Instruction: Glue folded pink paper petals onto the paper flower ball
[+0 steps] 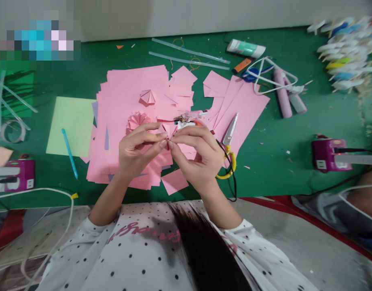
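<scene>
Between my two hands is a small folded piece of pink paper (168, 129), pinched at its lower point. My left hand (136, 151) grips it with thumb and fingertips from the left. From the other side my right hand (201, 155) pinches the same piece, and the fingertips of both hands nearly meet. Below them lies a stack of pink paper sheets (113, 105). A pleated pink paper rosette (138, 120) rests just beyond my left hand, and a folded pink paper piece (147, 97) sits farther back. Scissors (230, 135) with yellow handles lie right of my right hand.
A pink glue gun (192, 116) lies partly behind my right hand, its black cord trailing right. Pale green paper (69, 125) and a blue pen (70, 153) are at left. Clear glue sticks (189, 54) lie behind. Purple power adapters (331, 154) with cables stand on both sides.
</scene>
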{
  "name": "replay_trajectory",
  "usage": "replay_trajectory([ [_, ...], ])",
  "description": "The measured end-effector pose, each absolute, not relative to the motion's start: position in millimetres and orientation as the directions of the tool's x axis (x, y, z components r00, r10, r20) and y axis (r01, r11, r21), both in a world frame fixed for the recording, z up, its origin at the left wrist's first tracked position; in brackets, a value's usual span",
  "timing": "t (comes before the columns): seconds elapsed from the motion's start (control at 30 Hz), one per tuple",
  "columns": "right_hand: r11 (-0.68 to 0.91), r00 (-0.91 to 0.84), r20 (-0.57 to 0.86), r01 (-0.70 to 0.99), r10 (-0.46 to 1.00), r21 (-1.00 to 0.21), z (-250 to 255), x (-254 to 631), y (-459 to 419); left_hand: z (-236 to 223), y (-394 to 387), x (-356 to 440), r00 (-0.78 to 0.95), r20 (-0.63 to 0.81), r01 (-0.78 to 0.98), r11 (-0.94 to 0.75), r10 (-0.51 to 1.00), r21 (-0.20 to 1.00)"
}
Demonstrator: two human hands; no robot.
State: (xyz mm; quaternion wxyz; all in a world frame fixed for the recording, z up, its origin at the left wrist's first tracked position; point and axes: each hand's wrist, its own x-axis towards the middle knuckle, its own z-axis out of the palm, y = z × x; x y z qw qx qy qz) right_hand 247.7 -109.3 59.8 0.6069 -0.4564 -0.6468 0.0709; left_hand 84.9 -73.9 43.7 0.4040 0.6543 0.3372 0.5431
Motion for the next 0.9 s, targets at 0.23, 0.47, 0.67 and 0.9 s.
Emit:
replay_trajectory([
  [0.23, 0.577, 0.155, 0.726, 0.505, 0.671, -0.641, 59, 247, -109, 44, -74, 84, 0.197, 0.471, -0.017, -0.478, 0.860, 0.878],
  [0.47, 0.573, 0.138, 0.721, 0.514, 0.679, -0.639, 56, 247, -107, 45, -74, 84, 0.205, 0.438, 0.012, -0.450, 0.875, 0.893],
  [0.67, 0.537, 0.106, 0.682, 0.534, 0.724, -0.653, 50, 250, -108, 48, -69, 67, 0.298, 0.286, 0.130, -0.335, 0.911, 0.933],
  [0.9, 0.435, 0.187, 0.587, 0.506, 0.788, -0.745, 40, 258, -107, 44, -21, 16, 0.115, 0.298, 0.468, -0.316, 0.948, 0.825],
])
